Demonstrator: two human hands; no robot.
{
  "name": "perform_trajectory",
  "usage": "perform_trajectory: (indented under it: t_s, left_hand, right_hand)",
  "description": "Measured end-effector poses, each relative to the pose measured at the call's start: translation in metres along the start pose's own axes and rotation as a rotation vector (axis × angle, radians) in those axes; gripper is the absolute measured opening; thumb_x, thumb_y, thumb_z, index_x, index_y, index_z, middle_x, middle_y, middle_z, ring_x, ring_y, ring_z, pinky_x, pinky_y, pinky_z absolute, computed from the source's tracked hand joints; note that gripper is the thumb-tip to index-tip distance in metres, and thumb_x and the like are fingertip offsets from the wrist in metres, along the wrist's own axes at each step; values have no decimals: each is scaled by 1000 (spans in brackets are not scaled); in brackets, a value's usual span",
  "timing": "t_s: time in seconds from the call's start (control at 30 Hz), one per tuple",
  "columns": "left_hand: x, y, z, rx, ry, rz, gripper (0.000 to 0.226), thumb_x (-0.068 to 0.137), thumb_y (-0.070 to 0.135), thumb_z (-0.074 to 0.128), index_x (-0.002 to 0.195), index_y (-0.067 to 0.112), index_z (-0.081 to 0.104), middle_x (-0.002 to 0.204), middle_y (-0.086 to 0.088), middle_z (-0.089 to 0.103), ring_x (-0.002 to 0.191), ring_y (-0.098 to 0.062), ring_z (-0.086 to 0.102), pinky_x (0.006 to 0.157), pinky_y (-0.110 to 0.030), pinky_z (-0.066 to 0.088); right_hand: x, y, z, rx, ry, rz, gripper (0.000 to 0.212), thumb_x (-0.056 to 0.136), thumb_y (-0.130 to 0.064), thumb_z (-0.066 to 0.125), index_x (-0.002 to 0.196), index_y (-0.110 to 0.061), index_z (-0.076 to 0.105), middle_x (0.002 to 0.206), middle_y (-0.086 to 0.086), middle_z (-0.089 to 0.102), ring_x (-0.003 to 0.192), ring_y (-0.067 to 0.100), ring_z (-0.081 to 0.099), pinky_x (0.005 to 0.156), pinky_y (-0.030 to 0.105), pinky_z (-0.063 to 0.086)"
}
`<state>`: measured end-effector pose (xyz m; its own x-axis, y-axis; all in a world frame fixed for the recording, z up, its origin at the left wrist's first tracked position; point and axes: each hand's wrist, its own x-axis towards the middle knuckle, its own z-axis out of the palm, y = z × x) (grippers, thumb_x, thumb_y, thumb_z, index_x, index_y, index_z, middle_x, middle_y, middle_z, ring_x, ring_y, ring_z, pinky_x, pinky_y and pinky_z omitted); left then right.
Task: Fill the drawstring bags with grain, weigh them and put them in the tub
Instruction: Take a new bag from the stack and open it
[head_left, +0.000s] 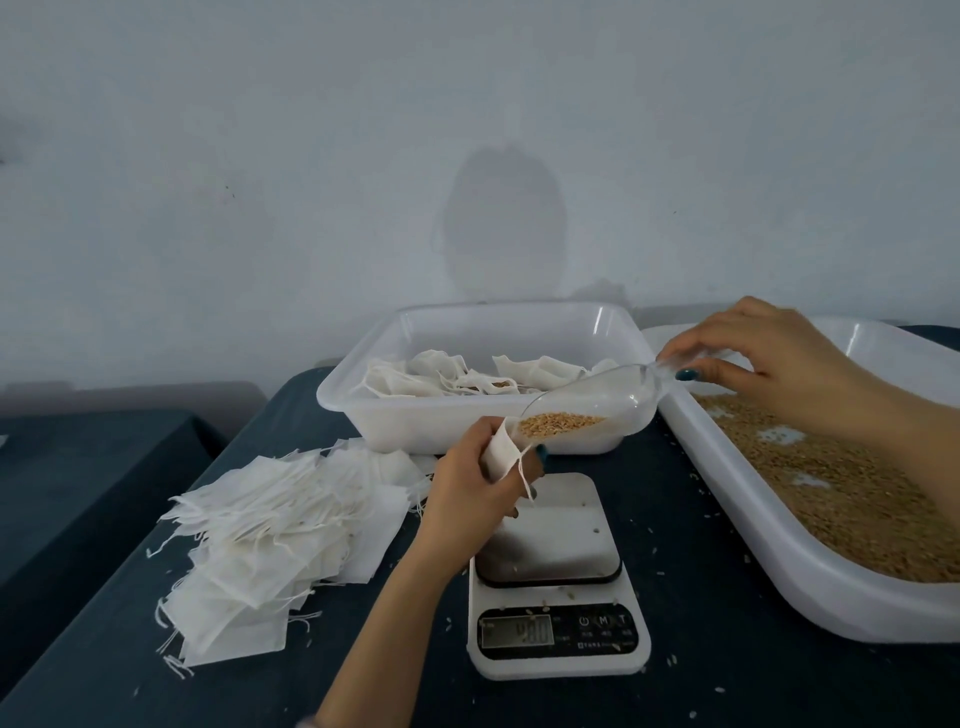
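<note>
Mid-batch: several filled bags in tub (358, 387), big empty pile (270, 540) left. Left hand (470, 488) pinches bag (500, 453) open, right hand (763, 358) grips scoop (597, 402), pouring grain; weighing still ahead.

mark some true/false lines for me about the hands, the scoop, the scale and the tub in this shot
1. The left hand holds a drawstring bag at the scoop's mouth. True.
2. The scoop is empty. False: grain lies at its lower end.
3. The right hand holds the scoop by its handle. True.
4. The tub has nothing in it. False: several filled bags lie inside.
5. A bag rests on the scale. False: only stray grains lie on its platform; the bag is in the left hand.
6. The empty bags are piled left of the scale. True.
</note>
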<state>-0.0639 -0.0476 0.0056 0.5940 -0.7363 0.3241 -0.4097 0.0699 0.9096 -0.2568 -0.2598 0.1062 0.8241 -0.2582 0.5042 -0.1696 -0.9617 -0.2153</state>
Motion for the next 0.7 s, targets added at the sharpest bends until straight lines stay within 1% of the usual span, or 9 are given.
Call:
perform_trajectory:
  t_s: [0.1,0.23,0.37,0.4,0.47,0.53,0.57,0.63,0.7]
  left_hand:
    - [-3,6,0,-97,-67,20,18,92,29,68,108,26,61,84,7,71,73,-12,71,56,-24,55]
    - [-5,10,-2,-180,-102,25,25,94,36,61,111,18,62,83,2,71,74,-13,68,59,-28,53]
    - [-3,6,-4,-209,-81,45,32,97,40,44,109,19,64,89,2,70,81,-14,66,64,-26,54]
    - [-3,5,-4,-207,-70,41,36,98,43,39,108,20,65,92,3,71,85,-14,67,68,-26,55]
    - [-3,3,-5,-148,-52,61,40,99,46,35,108,26,68,101,6,72,100,-11,65,80,-25,54]
    - [-2,0,-5,18,-20,143,38,102,45,32,113,36,67,113,11,67,112,-6,56,92,-20,45]
    - [-1,-1,-6,130,4,185,39,102,43,30,117,40,66,118,16,60,118,-3,48,97,-16,39]
    - [0,-3,-8,293,59,218,41,102,34,30,123,43,64,116,20,47,115,3,39,96,-10,32]
    - [1,-3,-8,226,70,189,39,105,26,35,119,42,67,107,18,46,107,2,47,92,-16,41]
  right_hand:
    - [-9,3,8,142,-44,81,32,79,-63,38,103,-54,57,102,-13,66,99,11,51,87,41,46]
    - [-12,3,10,290,-73,188,36,80,-59,43,106,-46,63,109,-16,66,108,10,55,95,37,44]
    - [-14,9,2,434,8,327,25,88,-49,49,103,-41,68,98,-31,68,94,-17,59,82,18,39]
    - [-16,15,1,440,52,374,21,92,-45,50,104,-40,68,97,-31,69,90,-17,60,81,18,39]
    - [-23,29,-2,455,137,505,19,96,-42,52,104,-35,68,100,-21,71,90,-2,66,88,32,47]
    - [-31,47,-7,407,195,645,21,97,-41,53,99,-27,69,100,-9,72,86,17,71,91,47,48]
    - [-35,56,-10,337,190,703,24,98,-41,53,97,-23,68,95,-5,74,81,24,72,86,48,49]
    - [-42,72,-14,134,83,768,38,98,-44,50,90,-11,66,71,-1,73,67,29,69,70,40,46]
    - [-49,86,-12,-51,-82,789,50,98,-42,48,70,-3,60,48,-1,61,51,24,55,58,33,36]
